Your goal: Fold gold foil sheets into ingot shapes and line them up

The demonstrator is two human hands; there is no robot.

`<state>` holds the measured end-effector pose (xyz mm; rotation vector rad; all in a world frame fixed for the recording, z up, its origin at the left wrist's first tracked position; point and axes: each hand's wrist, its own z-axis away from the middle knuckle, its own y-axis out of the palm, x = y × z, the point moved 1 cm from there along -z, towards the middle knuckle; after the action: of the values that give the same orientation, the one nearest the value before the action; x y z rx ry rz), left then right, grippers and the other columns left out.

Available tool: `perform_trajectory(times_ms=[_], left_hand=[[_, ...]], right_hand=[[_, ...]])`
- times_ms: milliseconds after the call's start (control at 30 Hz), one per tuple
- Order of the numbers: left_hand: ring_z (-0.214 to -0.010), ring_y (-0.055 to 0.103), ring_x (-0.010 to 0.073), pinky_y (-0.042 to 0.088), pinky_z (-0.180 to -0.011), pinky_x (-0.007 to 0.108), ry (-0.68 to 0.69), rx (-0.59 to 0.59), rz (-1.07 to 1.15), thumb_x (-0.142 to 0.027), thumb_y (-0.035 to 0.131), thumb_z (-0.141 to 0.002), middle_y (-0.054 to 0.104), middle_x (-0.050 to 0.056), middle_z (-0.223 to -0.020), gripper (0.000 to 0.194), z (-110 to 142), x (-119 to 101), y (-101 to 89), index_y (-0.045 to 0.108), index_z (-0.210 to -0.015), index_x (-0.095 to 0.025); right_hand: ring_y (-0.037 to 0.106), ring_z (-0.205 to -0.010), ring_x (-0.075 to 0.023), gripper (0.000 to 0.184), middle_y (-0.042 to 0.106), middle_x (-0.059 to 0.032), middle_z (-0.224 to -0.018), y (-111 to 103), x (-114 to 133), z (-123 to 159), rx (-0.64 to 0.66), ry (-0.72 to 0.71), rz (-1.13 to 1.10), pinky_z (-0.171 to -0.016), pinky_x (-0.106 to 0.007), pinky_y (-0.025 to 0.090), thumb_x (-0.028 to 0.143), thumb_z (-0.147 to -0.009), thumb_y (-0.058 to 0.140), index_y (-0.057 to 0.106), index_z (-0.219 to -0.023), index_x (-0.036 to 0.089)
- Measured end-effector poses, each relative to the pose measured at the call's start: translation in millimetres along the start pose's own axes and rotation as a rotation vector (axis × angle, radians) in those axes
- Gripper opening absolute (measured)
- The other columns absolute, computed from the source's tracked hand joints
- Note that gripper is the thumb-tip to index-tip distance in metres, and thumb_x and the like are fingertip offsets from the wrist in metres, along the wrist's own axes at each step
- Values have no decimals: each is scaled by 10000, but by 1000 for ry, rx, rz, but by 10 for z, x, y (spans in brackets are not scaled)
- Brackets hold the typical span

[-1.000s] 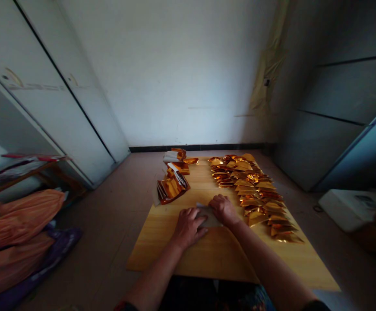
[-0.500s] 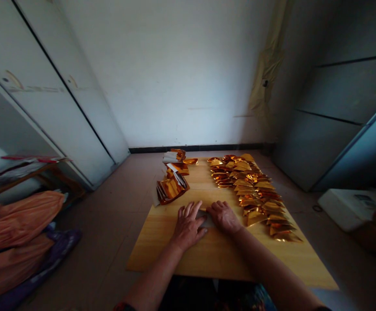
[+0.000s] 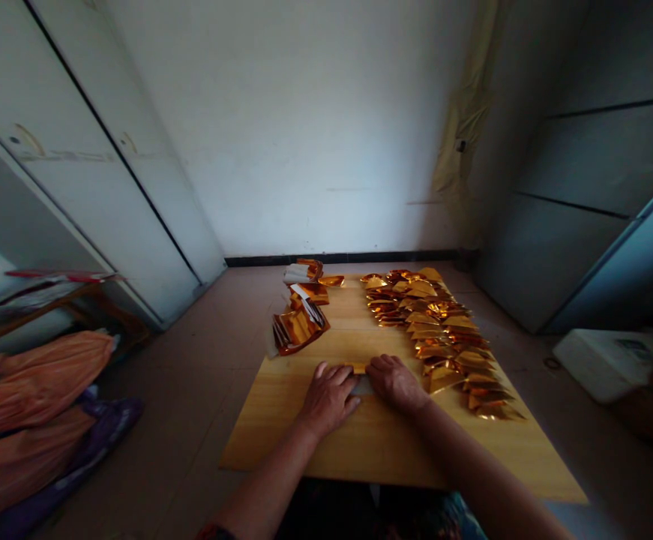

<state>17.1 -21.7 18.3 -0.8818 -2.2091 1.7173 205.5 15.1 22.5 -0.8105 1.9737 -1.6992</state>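
Observation:
A small sheet of gold foil paper (image 3: 363, 384) lies on the wooden board in front of me, pale side up, with a gold strip folded over along its far edge. My left hand (image 3: 329, 396) rests on its left part, fingers bent together over the fold and thumb held to the side. At the right end of the fold, my right hand (image 3: 396, 381) has its fingers curled and pressed onto the paper. The hands cover both ends of the sheet. Right of my right hand lie rows of folded gold foil pieces (image 3: 453, 330).
Stacks of gold foil sheets (image 3: 301, 326) stand at the board's far left. The wooden board (image 3: 281, 442) sits low above the tiled floor. Orange and purple bags (image 3: 39, 390) lie to the left, near a cabinet (image 3: 106, 165). A white box (image 3: 596, 360) stands on the right.
The gold strip now shows folded over at the sheet's far edge. My left fingers have drawn back and bent, and my right hand has shifted slightly right and nearer to me.

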Motion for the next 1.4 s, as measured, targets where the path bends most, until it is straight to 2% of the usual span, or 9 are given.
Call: perform_trajectory(times_ms=[267, 400, 633, 833, 933, 1033, 1167, 1267, 1400], left_hand=[[-1139, 510, 234, 216, -1064, 548, -7, 3, 7, -311, 598, -815, 585, 54, -1234, 476, 5, -14, -20, 469, -1273, -303], [-1142, 507, 239, 221, -1060, 549, -7, 0, -4, -309, 598, -815, 583, 58, -1233, 393, 7, -19, -24, 538, -1204, -297], [-1123, 521, 238, 276, -1021, 543, -30, 28, -10, -308, 598, -812, 583, 47, -1226, 322, -20, -42, -63, 578, -1133, -293], [-1100, 539, 219, 165, -1067, 579, -39, 53, 6, -319, 608, -800, 589, 10, -1224, 274, -98, 55, -92, 598, -1073, -297], [-1109, 526, 224, 133, -1074, 580, -35, 69, -6, -367, 616, -791, 580, 13, -1240, 246, -161, 96, -114, 620, -1026, -293], [-1094, 518, 242, 228, -1046, 535, -13, 83, -27, -394, 655, -753, 597, 39, -1185, 252, -219, 81, -124, 638, -963, -255], [-972, 543, 218, 403, -925, 390, 7, 106, -13, -358, 687, -726, 617, 54, -991, 230, -244, 23, -78, 622, -879, -198], [-946, 543, 209, 440, -880, 347, -19, 87, -25, -314, 675, -742, 601, 53, -985, 200, -218, -8, -20, 607, -883, -189], [-966, 543, 218, 451, -865, 356, -42, 45, -63, -311, 639, -780, 595, 53, -1038, 227, -154, -42, 39, 595, -975, -203]], right_hand=[[538, -851, -164, 197, 612, -65, -955, 41, 42, 187, -91, -12, -28, -813, -286, 381, 180, -925, 410, 604, -962, 183], [561, -944, -180, 233, 622, -85, -1074, 59, 37, 235, -120, -13, -39, -847, -307, 398, 180, -918, 413, 606, -1049, 183], [530, -1100, -209, 266, 617, -70, -1181, -20, 12, 257, -60, 42, -74, -896, -340, 381, 245, -899, 477, 601, -1133, 226], [520, -1108, -213, 336, 615, -75, -1193, -58, -18, 278, -32, 43, -151, -910, -351, 357, 314, -859, 546, 579, -1182, 227], [521, -1094, -211, 267, 623, -63, -1177, -22, -46, 280, -39, 36, -187, -910, -354, 340, 324, -856, 554, 623, -1099, 239], [516, -1082, -221, 211, 626, -45, -1176, 33, -69, 275, -67, 44, -198, -900, -371, 323, 333, -865, 552, 647, -1041, 267], [513, -1046, -216, 202, 632, -46, -1156, 60, -69, 260, -109, 52, -208, -874, -363, 311, 342, -877, 545, 649, -1035, 274], [516, -1003, -205, 183, 644, -48, -1112, 37, -57, 238, -114, 61, -209, -851, -348, 306, 343, -884, 539, 661, -997, 267], [511, -967, -194, 181, 650, -42, -1077, 9, -46, 218, -115, 72, -213, -839, -334, 299, 350, -888, 538, 669, -972, 257]])
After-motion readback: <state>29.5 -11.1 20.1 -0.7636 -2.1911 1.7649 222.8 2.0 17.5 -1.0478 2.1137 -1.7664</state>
